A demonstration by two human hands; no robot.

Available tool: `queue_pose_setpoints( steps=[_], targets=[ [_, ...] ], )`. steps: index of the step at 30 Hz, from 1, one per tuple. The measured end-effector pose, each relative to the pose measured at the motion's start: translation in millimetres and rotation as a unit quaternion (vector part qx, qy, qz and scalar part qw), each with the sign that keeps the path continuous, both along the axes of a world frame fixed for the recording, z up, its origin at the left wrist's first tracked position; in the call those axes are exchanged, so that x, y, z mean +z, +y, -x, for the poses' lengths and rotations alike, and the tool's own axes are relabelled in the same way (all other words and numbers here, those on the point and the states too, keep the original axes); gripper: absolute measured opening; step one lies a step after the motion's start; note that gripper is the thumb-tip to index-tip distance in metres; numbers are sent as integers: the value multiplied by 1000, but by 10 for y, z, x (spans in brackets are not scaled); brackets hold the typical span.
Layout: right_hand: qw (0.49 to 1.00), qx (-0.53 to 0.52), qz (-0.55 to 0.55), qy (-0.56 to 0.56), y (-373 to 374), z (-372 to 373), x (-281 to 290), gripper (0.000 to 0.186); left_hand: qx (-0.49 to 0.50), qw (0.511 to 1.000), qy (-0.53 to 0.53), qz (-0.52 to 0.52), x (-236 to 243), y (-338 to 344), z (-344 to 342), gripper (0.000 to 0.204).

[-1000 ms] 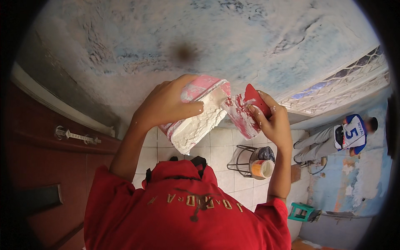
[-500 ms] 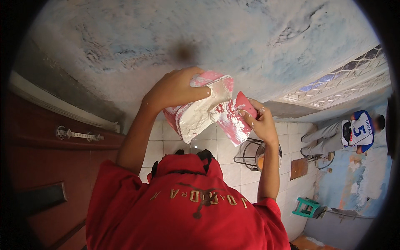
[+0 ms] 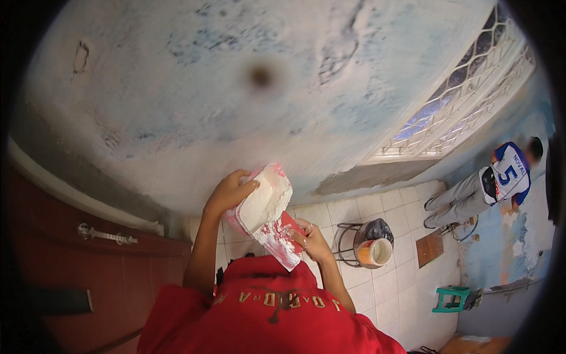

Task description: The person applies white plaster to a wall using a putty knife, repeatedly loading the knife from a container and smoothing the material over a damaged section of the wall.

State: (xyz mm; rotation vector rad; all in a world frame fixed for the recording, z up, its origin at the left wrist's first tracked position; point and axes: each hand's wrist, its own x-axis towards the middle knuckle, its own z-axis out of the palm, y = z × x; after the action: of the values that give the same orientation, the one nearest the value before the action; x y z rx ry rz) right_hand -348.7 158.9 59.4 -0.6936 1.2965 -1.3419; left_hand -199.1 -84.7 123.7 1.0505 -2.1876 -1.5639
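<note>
My left hand [image 3: 226, 196] grips a pink plastic putty spreader [image 3: 277, 170], its thumb lying over the top face. A thick layer of white putty [image 3: 268, 197] covers most of that face. In my right hand [image 3: 316, 243] is a second, red putty spreader [image 3: 289, 223], its blade smeared with white putty. This blade meets or overlaps the lower edge of the left spreader; whether they touch is hard to tell. Both hands are closed on their tools, in front of my chest and below the patchy blue-white wall [image 3: 206, 112].
A barred window [image 3: 439, 118] is at the right of the wall. An orange-and-white bucket [image 3: 367, 253] stands by a dark metal stool frame [image 3: 346, 242] on the tiled floor. Farther right are a person [image 3: 510, 177] and a green stool [image 3: 453, 299]. A red-brown door [image 3: 118, 271] is at left.
Both hands and spreaders sit lower in the picture, closer to my body, and the right hand has moved left. The view has shifted, showing more wall and the bucket.
</note>
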Motion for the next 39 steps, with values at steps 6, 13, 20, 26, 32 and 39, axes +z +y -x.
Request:
queue_pose_setpoints(
  steps=[6,13,20,26,32,39],
  targets=[
    [942,-141,110,-285,214,564,181,44,124,953,190,-200,-183,406,399,51],
    [904,-294,299,-80,-380,1978,1642,45,163,879,333,-301,-369,784,602,59],
    [478,-359,396,697,-1182,2764,3829,50,186,877,337,-288,-283,1028,624,65],
    [327,-352,245,842,-1661,2777,2970,55,218,877,342,-257,-255,1144,575,74],
    [401,-269,256,837,-1222,2668,2501,55,240,872,329,-270,-201,1249,581,73],
    [285,-345,450,773,-1445,2652,4435,40,217,874,334,-280,-334,1290,643,80]
  ],
)
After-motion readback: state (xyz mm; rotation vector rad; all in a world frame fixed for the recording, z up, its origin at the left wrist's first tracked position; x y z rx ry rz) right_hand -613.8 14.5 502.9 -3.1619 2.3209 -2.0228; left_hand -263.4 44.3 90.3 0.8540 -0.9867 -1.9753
